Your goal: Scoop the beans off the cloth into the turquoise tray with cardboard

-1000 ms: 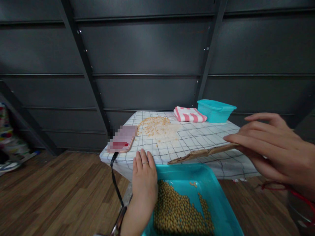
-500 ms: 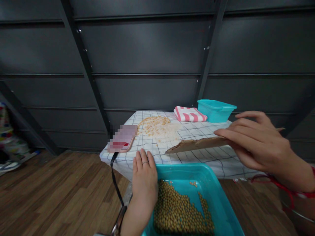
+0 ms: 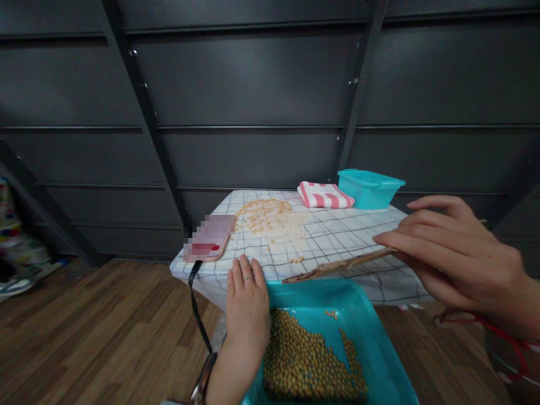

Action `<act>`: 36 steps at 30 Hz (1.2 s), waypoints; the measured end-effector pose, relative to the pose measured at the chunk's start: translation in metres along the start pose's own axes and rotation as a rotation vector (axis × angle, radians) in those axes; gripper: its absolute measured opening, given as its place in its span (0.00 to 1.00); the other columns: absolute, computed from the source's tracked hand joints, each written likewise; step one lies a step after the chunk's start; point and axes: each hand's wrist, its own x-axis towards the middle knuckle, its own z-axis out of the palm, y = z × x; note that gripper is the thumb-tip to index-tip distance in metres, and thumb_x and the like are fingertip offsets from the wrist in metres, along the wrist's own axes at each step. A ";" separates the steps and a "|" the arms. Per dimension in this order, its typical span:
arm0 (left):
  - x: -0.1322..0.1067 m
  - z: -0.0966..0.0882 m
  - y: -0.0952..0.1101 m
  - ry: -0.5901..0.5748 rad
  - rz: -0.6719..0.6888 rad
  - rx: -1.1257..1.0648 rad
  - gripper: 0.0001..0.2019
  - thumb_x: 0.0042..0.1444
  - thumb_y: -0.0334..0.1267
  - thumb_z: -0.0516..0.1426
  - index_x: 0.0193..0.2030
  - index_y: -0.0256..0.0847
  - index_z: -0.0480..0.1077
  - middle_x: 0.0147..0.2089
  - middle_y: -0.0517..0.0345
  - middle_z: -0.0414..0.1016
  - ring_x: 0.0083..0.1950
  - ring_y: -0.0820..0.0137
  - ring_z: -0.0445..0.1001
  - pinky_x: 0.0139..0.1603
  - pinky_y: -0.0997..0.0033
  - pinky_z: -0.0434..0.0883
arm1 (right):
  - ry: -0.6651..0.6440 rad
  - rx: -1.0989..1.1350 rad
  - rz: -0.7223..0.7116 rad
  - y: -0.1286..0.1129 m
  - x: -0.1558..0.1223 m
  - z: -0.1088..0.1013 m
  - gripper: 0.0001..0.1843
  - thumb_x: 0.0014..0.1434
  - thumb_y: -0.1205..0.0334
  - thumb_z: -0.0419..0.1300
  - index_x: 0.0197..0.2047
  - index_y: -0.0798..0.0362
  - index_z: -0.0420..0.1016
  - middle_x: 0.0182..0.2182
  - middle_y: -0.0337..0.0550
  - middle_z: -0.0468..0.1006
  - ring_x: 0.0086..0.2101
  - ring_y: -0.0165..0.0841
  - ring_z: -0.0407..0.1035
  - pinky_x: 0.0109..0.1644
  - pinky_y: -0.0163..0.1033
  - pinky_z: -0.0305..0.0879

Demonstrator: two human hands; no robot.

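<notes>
My right hand point(image 3: 455, 253) grips a thin strip of brown cardboard point(image 3: 337, 266), fingers closed round its right end. The strip slants along the table's front edge, just above the back rim of a teal tub point(image 3: 383, 343) that holds many yellowish-brown beans point(image 3: 307, 360). A few yellow beans point(image 3: 297, 260) lie on the cloth behind the cardboard. Farther back, a patch of white grains point(image 3: 291, 225) is spread with more yellow beans point(image 3: 270, 206) around it. My left hand point(image 3: 248, 304) rests with fingers stretched out at the table edge, against the tub's left side.
A checked cloth point(image 3: 337, 228) covers the table. A phone point(image 3: 211, 239) with a black strap lies at its left. At the back right are a folded pink-striped towel point(image 3: 324, 195) and a smaller teal basket point(image 3: 371, 190). A dark panelled wall point(image 3: 253, 101) stands behind.
My right hand has moved slightly right and down, bringing the cardboard nearer the tub's back rim. Several beans now show on the cloth behind it. My left hand has stayed put.
</notes>
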 end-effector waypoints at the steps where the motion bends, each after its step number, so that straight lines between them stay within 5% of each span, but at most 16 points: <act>1: 0.000 0.000 0.000 0.006 -0.001 -0.003 0.26 0.48 0.24 0.48 0.58 0.24 0.58 0.60 0.32 0.57 0.61 0.50 0.56 0.57 0.56 0.62 | -0.005 -0.009 -0.020 0.000 0.001 0.001 0.26 0.54 0.74 0.48 0.55 0.45 0.56 0.29 0.39 0.71 0.30 0.34 0.66 0.44 0.50 0.61; 7: -0.002 0.002 -0.002 0.049 -0.002 -0.033 0.26 0.49 0.23 0.46 0.57 0.24 0.59 0.60 0.31 0.58 0.60 0.51 0.57 0.56 0.55 0.62 | 0.029 -0.124 -0.121 0.003 0.007 0.011 0.19 0.51 0.76 0.48 0.46 0.50 0.62 0.27 0.39 0.72 0.28 0.34 0.64 0.39 0.49 0.62; 15: -0.002 0.005 -0.001 0.061 -0.003 -0.008 0.26 0.48 0.22 0.45 0.57 0.24 0.59 0.60 0.31 0.58 0.60 0.51 0.57 0.56 0.55 0.63 | 0.044 -0.183 -0.012 0.011 0.000 0.005 0.23 0.51 0.77 0.50 0.50 0.51 0.61 0.27 0.41 0.71 0.29 0.34 0.63 0.41 0.49 0.61; 23: -0.004 0.005 -0.001 0.102 -0.014 -0.052 0.25 0.49 0.21 0.43 0.56 0.23 0.60 0.59 0.30 0.60 0.59 0.53 0.59 0.56 0.55 0.63 | -0.006 -0.174 -0.078 0.020 -0.003 0.013 0.21 0.51 0.75 0.49 0.49 0.53 0.61 0.27 0.42 0.72 0.30 0.34 0.65 0.40 0.47 0.61; 36: -0.004 0.004 -0.002 0.077 -0.002 -0.045 0.25 0.49 0.23 0.45 0.57 0.23 0.59 0.59 0.29 0.59 0.60 0.51 0.59 0.56 0.54 0.63 | -0.050 -0.123 0.018 0.017 -0.003 0.013 0.35 0.53 0.73 0.45 0.62 0.38 0.44 0.30 0.36 0.73 0.31 0.35 0.67 0.43 0.49 0.62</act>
